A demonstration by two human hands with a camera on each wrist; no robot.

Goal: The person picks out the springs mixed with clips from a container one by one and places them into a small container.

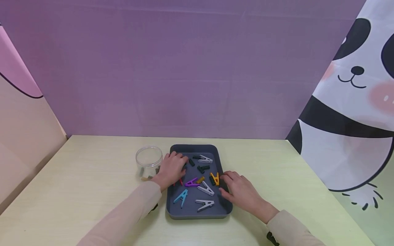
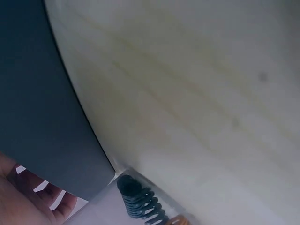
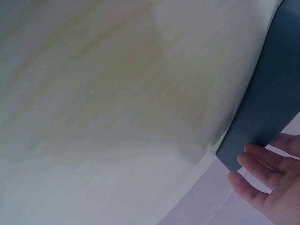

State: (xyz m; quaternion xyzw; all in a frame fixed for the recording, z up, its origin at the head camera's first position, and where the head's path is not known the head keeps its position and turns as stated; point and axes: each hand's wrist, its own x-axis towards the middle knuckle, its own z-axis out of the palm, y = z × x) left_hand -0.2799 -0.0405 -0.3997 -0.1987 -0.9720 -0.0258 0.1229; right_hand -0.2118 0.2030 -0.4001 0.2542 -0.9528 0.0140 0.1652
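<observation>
A dark grey tray (image 1: 194, 211) holds clips in blue (image 1: 181, 195), purple (image 1: 192, 183), yellow (image 1: 217, 179) and grey (image 1: 205, 204). Small dark springy pieces (image 1: 200, 169) lie among them. Over the tray's left rim reaches my left hand (image 1: 172, 167), fingers loosely bent above the inside; a red clip (image 1: 181, 182) is partly hidden beneath it. Loosely spread, the fingers of my right hand (image 1: 241, 191) lie against the tray's right rim, with the thumb over the edge. Neither hand shows anything held.
Left of the tray stands a clear round jar (image 1: 149, 159), partly behind the left hand. A dark coiled spring piece (image 2: 140, 199) lies inside it. The pale wooden tabletop (image 1: 101, 171) extends to both sides, with a purple backdrop (image 1: 184, 75) behind it.
</observation>
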